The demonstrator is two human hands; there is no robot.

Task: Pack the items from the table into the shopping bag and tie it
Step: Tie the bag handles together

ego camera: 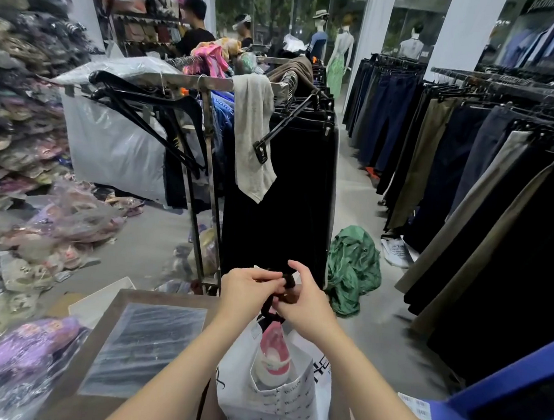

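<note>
Head view: both hands (279,293) pinching bag handles (273,309).

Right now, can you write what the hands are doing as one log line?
step: tying | left hand: pinching black handles | right hand: pinching handles | shopping bag: white, pink-white item inside | knot: unclear

Clear-wrapped garment (145,348) on brown table (94,407)

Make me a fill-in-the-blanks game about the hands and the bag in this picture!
1. Both hands, the left hand and the right hand, are pinching the bag's black ____.
2. The shopping bag is mostly ____ in colour.
3. A pink and white item sits ____ the bag.
4. A crumpled ____ cloth lies on the floor.

Missing words: handles; white; inside; green
</note>
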